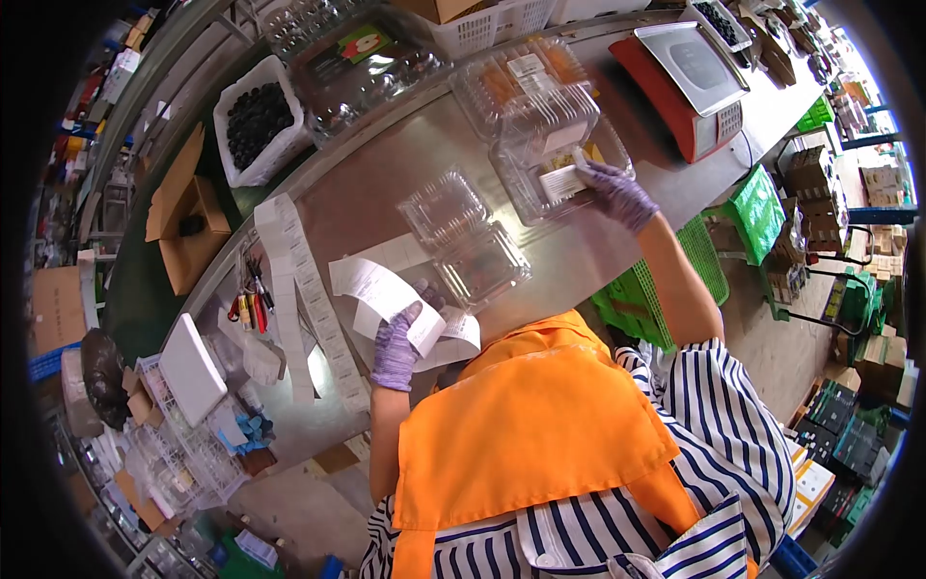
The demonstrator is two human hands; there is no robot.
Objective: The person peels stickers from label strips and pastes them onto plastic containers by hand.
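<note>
My left hand (pixel 396 352), in a purple glove, is closed on a curling strip of white printed labels (pixel 377 295) near the table's front edge. My right hand (pixel 620 193), gloved too, is at a clear plastic box (pixel 521 179), its fingers at a white label (pixel 562 183) on the box. Between the hands lies an open clear clamshell box (pixel 485 267), its lid (pixel 444 206) folded back. Behind my right hand, another clear box holds orange items (pixel 521 72).
A scale (pixel 690 72) with a red body stands at the back right. White basket (pixel 258 121) of dark fruit, at the left. Long label strips (pixel 307 299), pliers and tools (pixel 253 301) lie left of my left hand. A green crate (pixel 666 289) is below the table edge.
</note>
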